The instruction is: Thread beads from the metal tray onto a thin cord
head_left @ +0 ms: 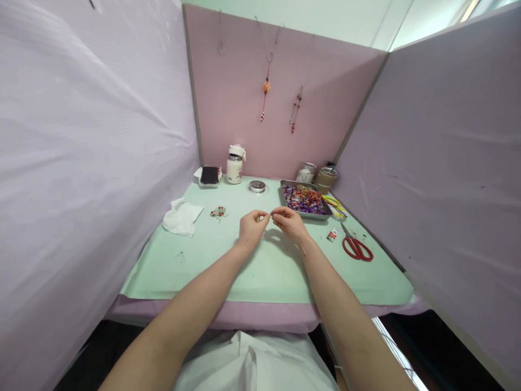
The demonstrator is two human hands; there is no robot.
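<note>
My left hand and my right hand meet fingertip to fingertip above the middle of the green tabletop. A small dark purplish bead shows at the fingertips of my right hand. The fingers of my left hand are pinched right beside it; what they hold is too small to make out. Just behind my right hand is a metal tray heaped with purple, red and orange beads and wire. A small cluster of red and green beads lies to the left of my hands.
Red-handled scissors and a small red-white packet lie at right. White cloth is at left. Along the back stand a bottle, a wire spool, a dark-topped box and jars. Pink-purple partitions enclose three sides.
</note>
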